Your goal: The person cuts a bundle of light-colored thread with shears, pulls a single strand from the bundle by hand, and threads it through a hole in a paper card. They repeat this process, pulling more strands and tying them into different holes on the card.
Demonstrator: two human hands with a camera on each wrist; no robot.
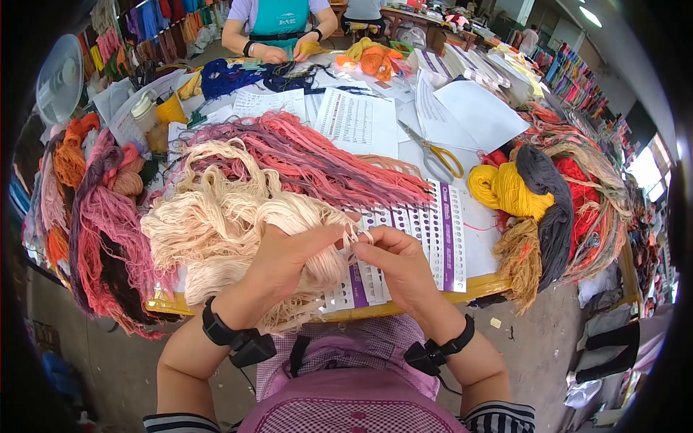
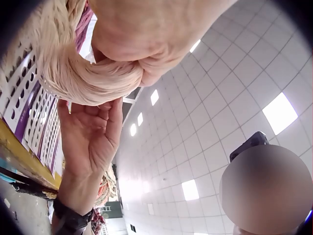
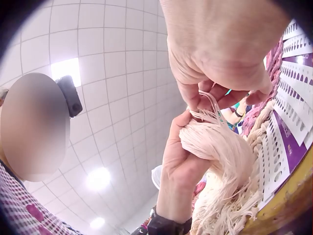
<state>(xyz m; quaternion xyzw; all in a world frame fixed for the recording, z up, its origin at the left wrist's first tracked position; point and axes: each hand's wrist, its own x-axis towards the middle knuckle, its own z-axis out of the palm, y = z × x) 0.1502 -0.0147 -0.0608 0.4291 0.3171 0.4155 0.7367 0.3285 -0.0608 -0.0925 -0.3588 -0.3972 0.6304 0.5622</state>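
Note:
A thick hank of cream yarn (image 1: 206, 224) is heaped at the table's front, with cut ends hanging at the edge. My left hand (image 1: 278, 261) grips the end of a bunch from it. In the left wrist view that bunch (image 2: 93, 81) runs out from beneath the thumb and fingers. My right hand (image 1: 397, 265) is close beside the left, pinching a few thin strands at the bunch's end. Those strands (image 3: 211, 100) rise from the bunch to the right fingertips in the right wrist view. Purple-and-white punched cards (image 1: 447, 234) lie fanned beneath both hands.
Pink and mauve yarn (image 1: 317, 155) lies behind the cream hank. Scissors with yellow-and-grey handles (image 1: 442, 160) rest beyond the cards. Yellow yarn (image 1: 509, 189) and dark grey yarn (image 1: 545, 216) lie right, overhanging the edge. Printed sheets (image 1: 354, 119) are farther back; another person (image 1: 278, 29) works opposite.

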